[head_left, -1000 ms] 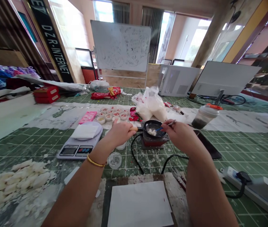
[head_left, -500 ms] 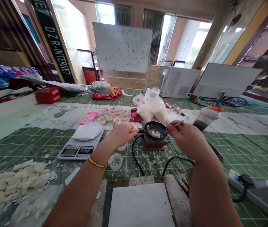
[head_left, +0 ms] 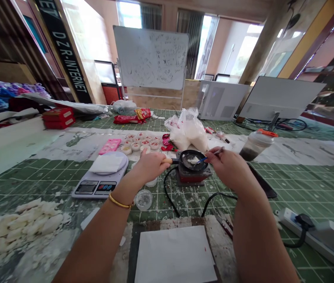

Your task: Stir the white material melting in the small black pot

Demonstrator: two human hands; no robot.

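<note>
My left hand is closed round the wooden handle of a small black pan. The pan is over a small red hot plate with a black cord. White lumps lie in the pan. In my right hand is a thin blue-tipped stick, its tip at the white lumps. Just behind the pan stands a plastic bag of white material. Several small cups with red bits are beyond my left hand.
A white scale and a heap of white chunks are on the left. White paper lies in front. On the right are a lidded jar, a black phone-like slab, scissors and a power strip.
The white lumps have shifted within the pan, and the stick's tip has moved slightly up with my right hand. My left hand still grips the handle.
</note>
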